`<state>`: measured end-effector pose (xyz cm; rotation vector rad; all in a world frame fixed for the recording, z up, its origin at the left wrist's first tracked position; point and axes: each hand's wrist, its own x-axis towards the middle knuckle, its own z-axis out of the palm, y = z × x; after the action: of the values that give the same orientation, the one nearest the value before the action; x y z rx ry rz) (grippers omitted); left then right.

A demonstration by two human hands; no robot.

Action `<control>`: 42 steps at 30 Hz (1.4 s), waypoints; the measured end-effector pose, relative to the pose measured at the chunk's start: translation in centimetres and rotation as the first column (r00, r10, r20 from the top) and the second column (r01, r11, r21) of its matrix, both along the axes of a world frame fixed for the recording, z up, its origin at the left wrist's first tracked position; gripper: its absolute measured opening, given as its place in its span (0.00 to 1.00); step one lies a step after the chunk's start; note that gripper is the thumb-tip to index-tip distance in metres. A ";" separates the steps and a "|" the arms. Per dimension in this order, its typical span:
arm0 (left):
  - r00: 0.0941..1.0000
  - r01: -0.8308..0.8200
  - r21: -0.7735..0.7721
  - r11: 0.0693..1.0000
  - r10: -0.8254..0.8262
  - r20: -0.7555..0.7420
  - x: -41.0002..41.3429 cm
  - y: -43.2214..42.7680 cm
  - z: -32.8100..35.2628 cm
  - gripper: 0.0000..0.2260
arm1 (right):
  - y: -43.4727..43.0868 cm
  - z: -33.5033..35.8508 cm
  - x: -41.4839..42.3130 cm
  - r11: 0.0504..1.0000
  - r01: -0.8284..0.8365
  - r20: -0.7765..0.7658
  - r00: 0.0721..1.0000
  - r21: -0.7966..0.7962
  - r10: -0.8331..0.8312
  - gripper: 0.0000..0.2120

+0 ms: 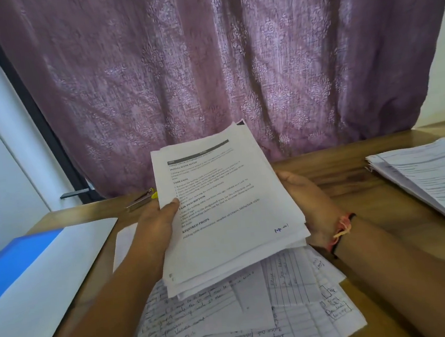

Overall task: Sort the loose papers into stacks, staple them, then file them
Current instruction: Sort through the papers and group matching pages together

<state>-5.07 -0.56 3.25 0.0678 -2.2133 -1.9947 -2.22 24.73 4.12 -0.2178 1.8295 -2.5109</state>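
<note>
Wooden table (354, 182) carries loose handwritten papers (258, 315), scattered near. Printed stack (218, 196), white with uneven edges, is held above them, long axis near-to-far. Left hand (158, 219) pinches its left edge, thumb on top; right hand (304, 201) cradles its right edge, fingers hidden. Stapler (139, 200) lies just beyond the left hand.

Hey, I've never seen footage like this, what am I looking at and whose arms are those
No machine here: one picture from a camera worn on a person's head, looking down at their own arms. The left hand pinches a bundle of printed white sheets, thumb on top; the right hand cups its other edge. On the brown wooden table beneath lie loose handwritten papers, a second stack of printed pages at right, a blue and white folder at left, and a silver stapler with a yellow part beyond the left hand. A purple patterned curtain hangs behind.
</note>
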 end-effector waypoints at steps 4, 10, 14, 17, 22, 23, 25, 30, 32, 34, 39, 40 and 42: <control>0.998 -0.033 0.064 0.997 0.037 -0.060 0.2 0.1 0.2 0.13 | 0.6 -0.1 -0.9 0.996 0.049 0.071 0.996 0.079 -0.054 0.27; 0.985 0.034 0.139 0.990 -0.010 -0.172 1.0 0.8 1.5 0.11 | 0.8 -0.7 -1.4 0.937 0.124 -0.128 0.988 0.326 -0.086 0.12; 0.958 0.146 0.143 0.979 -0.104 -0.266 1.9 1.0 3.2 0.13 | 0.4 0.5 -0.9 0.920 0.268 -0.293 0.939 0.286 -0.182 0.11; 0.945 0.184 0.122 0.975 -0.141 -0.296 2.0 1.0 3.3 0.15 | 0.4 0.9 -0.6 0.940 0.291 -0.355 0.910 0.177 -0.215 0.12; 0.953 0.221 0.078 0.972 -0.198 -0.228 1.9 1.0 1.8 0.18 | 0.9 0.4 -0.5 0.933 0.252 -0.353 0.923 0.257 -0.152 0.17; 0.956 0.220 0.082 0.972 -0.197 -0.218 1.8 1.0 1.5 0.18 | 0.9 0.3 -0.4 0.920 0.260 -0.354 0.923 0.292 -0.148 0.16; 0.960 0.214 0.097 0.972 -0.191 -0.204 1.7 1.1 1.1 0.16 | 0.8 -0.1 -0.6 0.908 0.277 -0.350 0.923 0.315 -0.160 0.16; 0.946 0.239 0.119 0.964 -0.203 -0.253 1.6 1.3 1.4 0.15 | 0.7 0.0 -0.9 0.919 0.289 -0.378 0.909 0.270 -0.174 0.16; 0.948 0.242 0.125 0.962 -0.207 -0.243 1.6 1.4 1.2 0.15 | 0.8 -0.3 -0.8 0.910 0.284 -0.376 0.913 0.303 -0.160 0.16; 0.956 0.230 0.121 0.966 -0.201 -0.213 1.6 1.4 0.7 0.14 | 0.8 -0.9 -0.8 0.893 0.268 -0.356 0.925 0.362 -0.133 0.16; 0.957 0.217 0.113 0.970 -0.189 -0.222 1.5 1.5 0.4 0.14 | 0.9 -1.1 -1.0 0.871 0.290 -0.357 0.923 0.395 -0.146 0.16; 0.954 0.223 0.110 0.969 -0.194 -0.227 1.5 1.6 0.5 0.14 | 0.9 -1.1 -1.0 0.872 0.284 -0.355 0.925 0.399 -0.138 0.16; 0.951 0.239 0.089 0.967 -0.215 -0.222 1.6 1.6 0.2 0.15 | 0.9 -1.4 -0.9 0.856 0.263 -0.341 0.934 0.445 -0.109 0.16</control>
<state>-3.48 1.06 3.49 -0.3861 -2.0506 -2.1302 -3.15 25.60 2.76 -0.4468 2.6544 -2.1091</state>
